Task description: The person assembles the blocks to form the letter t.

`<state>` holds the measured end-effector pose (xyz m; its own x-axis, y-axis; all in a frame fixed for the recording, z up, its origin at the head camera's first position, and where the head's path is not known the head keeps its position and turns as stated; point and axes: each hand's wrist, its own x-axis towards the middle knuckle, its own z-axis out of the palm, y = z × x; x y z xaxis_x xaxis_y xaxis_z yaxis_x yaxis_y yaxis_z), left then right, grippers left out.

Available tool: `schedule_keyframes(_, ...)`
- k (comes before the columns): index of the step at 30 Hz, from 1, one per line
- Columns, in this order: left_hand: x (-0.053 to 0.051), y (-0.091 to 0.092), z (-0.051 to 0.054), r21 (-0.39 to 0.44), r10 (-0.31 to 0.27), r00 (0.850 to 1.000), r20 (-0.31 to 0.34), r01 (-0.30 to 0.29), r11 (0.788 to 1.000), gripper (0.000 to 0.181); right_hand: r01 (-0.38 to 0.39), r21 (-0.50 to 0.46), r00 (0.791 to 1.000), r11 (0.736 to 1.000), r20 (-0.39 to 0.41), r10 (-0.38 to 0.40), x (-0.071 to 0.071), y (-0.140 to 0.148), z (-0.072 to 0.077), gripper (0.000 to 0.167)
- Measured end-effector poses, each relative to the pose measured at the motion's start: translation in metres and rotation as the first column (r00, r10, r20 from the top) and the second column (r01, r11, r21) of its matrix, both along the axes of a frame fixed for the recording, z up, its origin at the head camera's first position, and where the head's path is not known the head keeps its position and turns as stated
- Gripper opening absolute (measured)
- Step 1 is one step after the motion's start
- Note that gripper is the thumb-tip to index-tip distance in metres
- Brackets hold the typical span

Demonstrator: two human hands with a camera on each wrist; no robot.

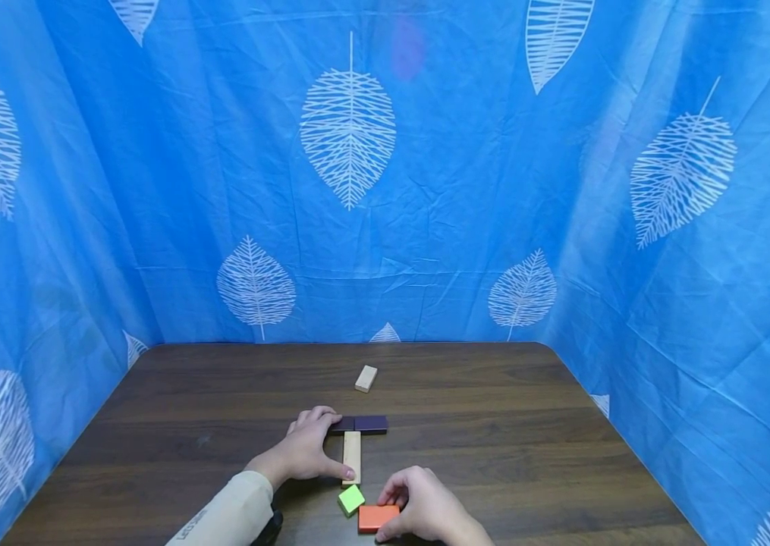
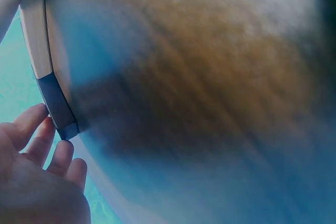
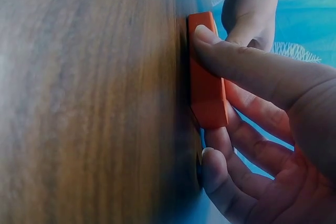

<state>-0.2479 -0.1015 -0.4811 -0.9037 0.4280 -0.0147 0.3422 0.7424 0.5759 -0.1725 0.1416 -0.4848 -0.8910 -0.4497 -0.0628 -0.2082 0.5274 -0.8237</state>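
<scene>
Two dark purple blocks [image 1: 371, 425] lie end to end in a row, and a plain wooden block [image 1: 352, 453] runs from them toward me, making a T. My left hand [image 1: 303, 447] spans these blocks, its thumb at the near end of the plain one and its fingertips at the left dark block [image 2: 59, 109]. Just below the plain block sits a small lime green block [image 1: 351, 500], turned at an angle. Beside it my right hand [image 1: 429, 508] pinches an orange block [image 1: 374, 519] between thumb and fingers, low at the table surface [image 3: 207, 87].
Farther back on the brown wooden table [image 1: 494, 425] lies another plain wooden block [image 1: 366, 378], slightly turned. A blue curtain [image 1: 425, 227] with white leaf prints surrounds the table's back and sides.
</scene>
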Motion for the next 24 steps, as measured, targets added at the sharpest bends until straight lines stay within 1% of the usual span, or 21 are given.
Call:
schedule_keyframes(9, 0.0001, -0.0006, -0.0014, -0.001, -0.002, 1.0, 0.002, 0.002, 1.0, 0.099, -0.006, -0.009, 1.0, 1.0, 0.011, 0.006, 0.0005, 0.0002, -0.0024, 0.028)
schedule_keyframes(16, -0.001, -0.0007, -0.0034, -0.006, 0.002, 1.0, 0.005, -0.002, 1.0, 0.099, -0.005, -0.01, 1.0, 1.0, 0.002, 0.005, 0.0008, -0.0003, -0.0034, 0.029)
schedule_keyframes(24, -0.0013, -0.0005, -0.0026, -0.01, 0.005, 1.0, 0.005, -0.005, 1.0, 0.1, -0.008, -0.007, 1.0, 1.0, -0.009, 0.008, 0.0008, -0.0005, -0.0038, 0.03)
